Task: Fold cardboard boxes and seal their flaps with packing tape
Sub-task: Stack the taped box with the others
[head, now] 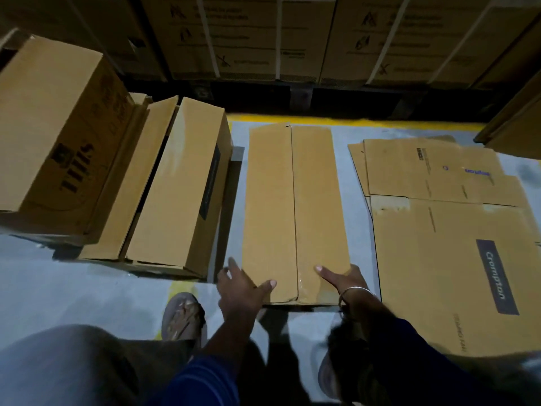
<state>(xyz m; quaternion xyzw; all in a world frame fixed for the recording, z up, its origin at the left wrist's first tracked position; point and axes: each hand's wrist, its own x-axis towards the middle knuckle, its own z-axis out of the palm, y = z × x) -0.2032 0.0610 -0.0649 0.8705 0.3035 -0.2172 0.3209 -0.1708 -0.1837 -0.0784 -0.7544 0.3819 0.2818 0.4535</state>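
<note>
Box: a long cardboard box (295, 212) lies on the grey floor (87, 285), middle of the scene, flaps closed, clear tape (307, 284) over its near seam.
Left hand (240, 285): fingers spread wide, thumb pressing the box's near left corner.
Right hand (341, 281): fingers straight, resting flat on the near right end.
Right: flattened cartons (450, 230).
Left: other boxes (178, 186).

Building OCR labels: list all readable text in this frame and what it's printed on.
"Crompton": dark strip on the flattened box at right.
"STILL": upside down on the big box at left.
Blue logo and fine print on the far flat carton: blurred.
Dark label on the side of the assembled box: unreadable.
Handling marks and text on the stacked cartons behind: blurred.
</note>
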